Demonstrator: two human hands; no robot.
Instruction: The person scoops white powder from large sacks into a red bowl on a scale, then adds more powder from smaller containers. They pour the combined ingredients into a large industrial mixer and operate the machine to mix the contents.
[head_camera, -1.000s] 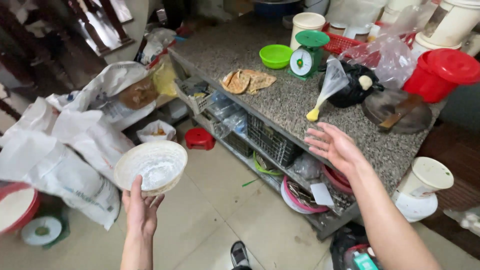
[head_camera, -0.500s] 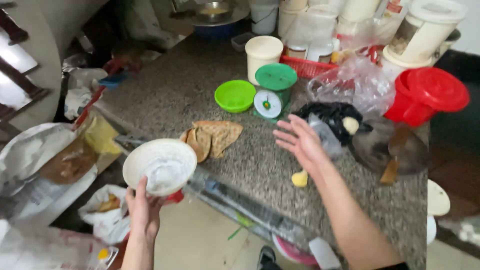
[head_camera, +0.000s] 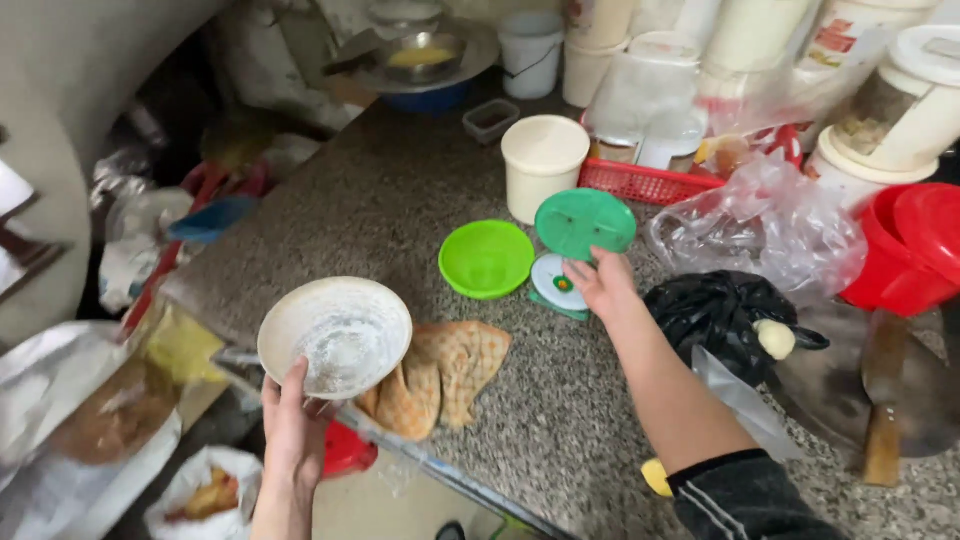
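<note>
My left hand (head_camera: 292, 430) holds a white bowl (head_camera: 335, 335) dusted with white powder from below, at the near edge of the speckled stone counter (head_camera: 400, 200). My right hand (head_camera: 598, 283) reaches across the counter and touches the small green kitchen scale (head_camera: 577, 245), fingers against its white dial face under the round green pan. Just left of the scale sits an empty lime-green bowl (head_camera: 487, 258). A folded tan cloth (head_camera: 440, 375) lies beside the white bowl.
A white lidded tub (head_camera: 543, 163) stands behind the scale. To the right are a clear plastic bag (head_camera: 760, 235), a black bag (head_camera: 720, 320), a red bucket with lid (head_camera: 910, 250) and a round wooden board (head_camera: 870, 390). A red basket (head_camera: 645, 180) and containers crowd the back. Sacks lie below left.
The view has swung from the floor toward the counter. My right hand moved forward from mid-air onto the green scale. My left hand keeps the white bowl, now over the counter edge.
</note>
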